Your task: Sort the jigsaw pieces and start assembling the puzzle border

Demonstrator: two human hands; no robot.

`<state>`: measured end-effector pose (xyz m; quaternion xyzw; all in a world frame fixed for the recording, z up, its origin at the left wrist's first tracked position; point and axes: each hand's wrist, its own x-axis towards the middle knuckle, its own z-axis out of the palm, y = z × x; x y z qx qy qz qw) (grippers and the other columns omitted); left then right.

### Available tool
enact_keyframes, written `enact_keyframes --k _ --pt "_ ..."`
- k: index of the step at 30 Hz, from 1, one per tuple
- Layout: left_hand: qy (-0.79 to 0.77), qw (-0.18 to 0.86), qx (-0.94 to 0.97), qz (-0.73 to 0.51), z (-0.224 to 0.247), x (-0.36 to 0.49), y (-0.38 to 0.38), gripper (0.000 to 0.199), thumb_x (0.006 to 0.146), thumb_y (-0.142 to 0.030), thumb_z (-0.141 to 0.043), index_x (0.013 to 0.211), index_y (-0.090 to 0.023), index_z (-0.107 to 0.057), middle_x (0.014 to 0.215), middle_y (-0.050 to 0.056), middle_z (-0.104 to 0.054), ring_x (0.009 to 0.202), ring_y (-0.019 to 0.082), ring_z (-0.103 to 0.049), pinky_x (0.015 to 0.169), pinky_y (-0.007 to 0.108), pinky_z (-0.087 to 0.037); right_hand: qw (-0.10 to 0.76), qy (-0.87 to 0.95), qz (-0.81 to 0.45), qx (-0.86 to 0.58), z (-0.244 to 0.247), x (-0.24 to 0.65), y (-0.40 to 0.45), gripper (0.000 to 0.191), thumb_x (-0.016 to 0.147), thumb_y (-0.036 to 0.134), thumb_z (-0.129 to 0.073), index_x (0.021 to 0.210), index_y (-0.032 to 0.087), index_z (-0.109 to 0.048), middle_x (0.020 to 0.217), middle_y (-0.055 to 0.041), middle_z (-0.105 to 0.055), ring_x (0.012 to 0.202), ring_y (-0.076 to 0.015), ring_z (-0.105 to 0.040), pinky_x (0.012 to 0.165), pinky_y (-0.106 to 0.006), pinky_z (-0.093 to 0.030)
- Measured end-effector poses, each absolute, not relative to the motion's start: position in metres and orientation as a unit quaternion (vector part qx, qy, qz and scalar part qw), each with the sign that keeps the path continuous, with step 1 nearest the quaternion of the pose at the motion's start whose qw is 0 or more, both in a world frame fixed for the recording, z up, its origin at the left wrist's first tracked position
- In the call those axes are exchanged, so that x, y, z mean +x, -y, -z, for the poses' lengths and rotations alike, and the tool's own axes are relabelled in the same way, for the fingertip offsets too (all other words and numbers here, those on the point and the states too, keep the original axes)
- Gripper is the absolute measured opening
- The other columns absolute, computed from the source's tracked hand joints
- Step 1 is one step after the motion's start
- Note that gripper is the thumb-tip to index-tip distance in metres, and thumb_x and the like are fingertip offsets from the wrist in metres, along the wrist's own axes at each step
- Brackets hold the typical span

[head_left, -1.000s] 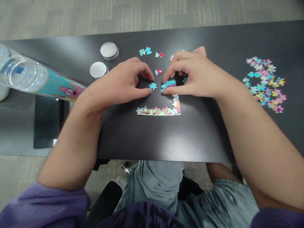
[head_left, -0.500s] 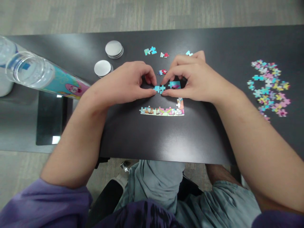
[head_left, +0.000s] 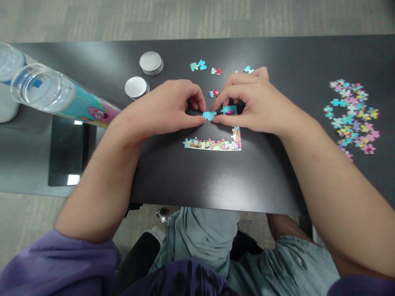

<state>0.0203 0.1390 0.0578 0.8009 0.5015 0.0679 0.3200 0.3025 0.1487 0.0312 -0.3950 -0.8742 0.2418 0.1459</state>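
Between my two hands lie blue puzzle pieces [head_left: 209,115], fitted edge to edge on the dark table. My left hand [head_left: 182,105] pinches their left side between thumb and finger. On the right side, the thumb and index finger of my right hand [head_left: 243,98] grip them too. A blue and purple puzzle section [head_left: 229,110] rests beneath my right palm, partly covered. Nearer to me is an L-shaped joined puzzle border [head_left: 212,144]. Just beyond my fingertips sits a red and white puzzle piece [head_left: 213,93].
Several loose puzzle pieces [head_left: 198,65] lie toward the far side. A heap of mixed pieces [head_left: 352,115] is on the right. At left are stacked white discs [head_left: 150,62], a clear-topped cylinder [head_left: 40,88] with cartoon print and a black tablet-like device [head_left: 66,152].
The two blue pieces, earlier apart by a small gap, now meet. Both hands have drawn slightly together, and the whole view has shifted a little.
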Motion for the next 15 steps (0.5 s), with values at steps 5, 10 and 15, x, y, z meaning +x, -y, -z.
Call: enact_keyframes --k 5,10,15 --pt "-0.488 0.312 0.812 -0.072 -0.058 0.02 -0.138 0.026 0.093 -0.049 -0.086 0.11 -0.03 -0.084 0.102 0.001 -0.08 0.097 0.025 -0.069 0.097 0.046 -0.062 0.174 0.888 -0.214 -0.369 -0.019 0.308 -0.153 0.017 0.112 0.056 -0.089 0.118 0.041 -0.094 0.124 -0.0062 -0.088 0.12 -0.0407 -0.083 0.125 -0.072 -0.045" --pt "-0.475 0.311 0.819 -0.09 -0.054 0.018 -0.139 0.02 0.095 -0.048 -0.086 0.107 -0.032 -0.082 0.102 0.0 -0.08 0.095 0.023 -0.064 0.1 0.047 -0.061 0.178 0.889 -0.205 -0.369 -0.016 0.311 -0.154 0.012 0.111 0.053 -0.096 0.118 0.044 -0.094 0.122 -0.0028 -0.086 0.117 -0.0382 -0.083 0.12 -0.068 -0.051" --pt "-0.477 0.309 0.818 -0.094 -0.053 0.019 -0.138 0.019 0.096 -0.041 -0.089 0.109 -0.029 -0.085 0.102 -0.001 -0.079 0.094 0.022 -0.067 0.101 0.046 -0.062 0.169 0.877 -0.225 -0.39 -0.019 0.308 -0.152 0.014 0.114 0.06 -0.091 0.115 0.046 -0.093 0.121 -0.003 -0.088 0.118 -0.0395 -0.082 0.118 -0.071 -0.053"
